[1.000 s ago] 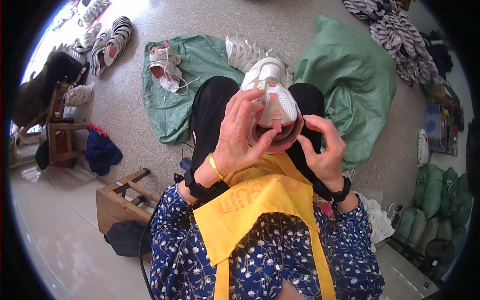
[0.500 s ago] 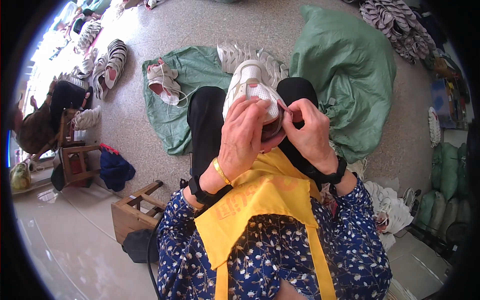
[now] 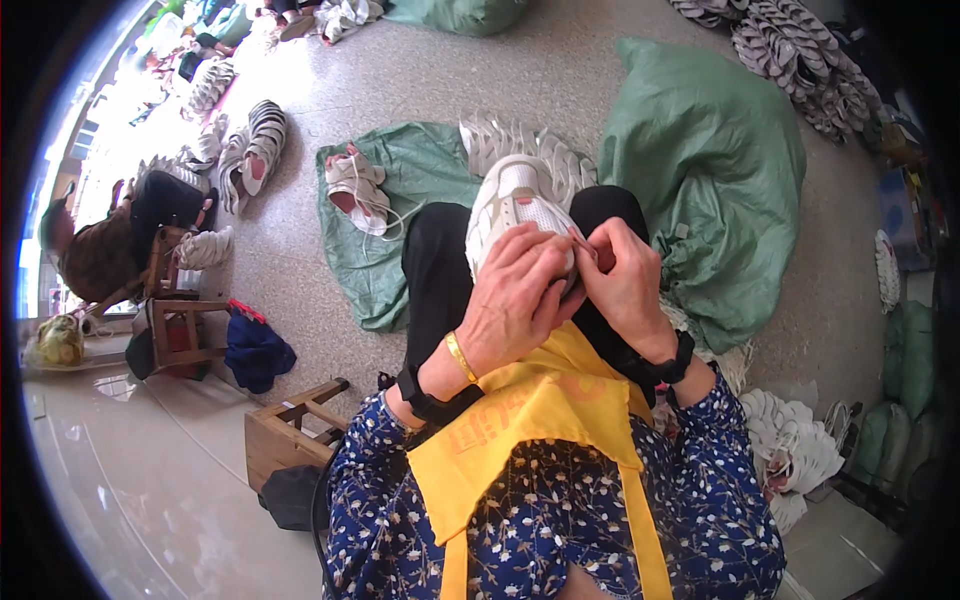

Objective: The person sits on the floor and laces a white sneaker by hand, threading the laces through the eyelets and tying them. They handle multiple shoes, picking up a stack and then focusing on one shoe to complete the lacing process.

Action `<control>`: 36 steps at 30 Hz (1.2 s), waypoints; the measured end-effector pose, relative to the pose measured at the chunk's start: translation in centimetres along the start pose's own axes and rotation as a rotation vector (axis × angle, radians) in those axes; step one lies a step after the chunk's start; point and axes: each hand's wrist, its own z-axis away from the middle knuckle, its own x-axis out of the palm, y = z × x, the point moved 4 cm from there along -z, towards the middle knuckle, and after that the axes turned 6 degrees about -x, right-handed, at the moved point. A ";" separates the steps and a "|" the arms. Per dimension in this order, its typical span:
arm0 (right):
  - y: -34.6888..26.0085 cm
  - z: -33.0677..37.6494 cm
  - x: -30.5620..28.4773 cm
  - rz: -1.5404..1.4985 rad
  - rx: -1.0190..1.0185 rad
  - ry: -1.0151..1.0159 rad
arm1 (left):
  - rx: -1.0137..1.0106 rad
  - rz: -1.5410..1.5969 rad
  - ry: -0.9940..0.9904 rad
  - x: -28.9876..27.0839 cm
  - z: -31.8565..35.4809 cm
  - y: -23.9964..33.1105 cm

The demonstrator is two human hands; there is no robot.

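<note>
White mesh and foam, the sneaker (image 3: 515, 205) lay on the person's lap, looking light and soft but stiff at the sole. The left hand (image 3: 512, 300) cupped its heel; the right hand (image 3: 625, 280) seemingly pinched a thin lace. Beyond lay a green sack (image 3: 710, 160) on the floor.

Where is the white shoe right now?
In the head view, the white shoe sits centre frame on the person's lap, gripped by the left hand and right hand.
</note>
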 end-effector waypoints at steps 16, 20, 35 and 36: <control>-1.6 1.8 0.9 0.170 -0.364 -0.045 | -0.355 0.167 0.337 -0.5 2.1 -1.8; -1.8 1.8 1.2 0.207 -0.395 -0.038 | -0.421 0.169 0.352 0.4 2.8 -3.1; -2.7 2.5 2.0 0.213 -0.456 -0.165 | -0.301 0.131 0.414 0.6 4.5 -3.5; -3.0 2.5 1.9 0.211 -0.453 -0.194 | -0.298 0.152 0.417 0.6 4.6 -3.5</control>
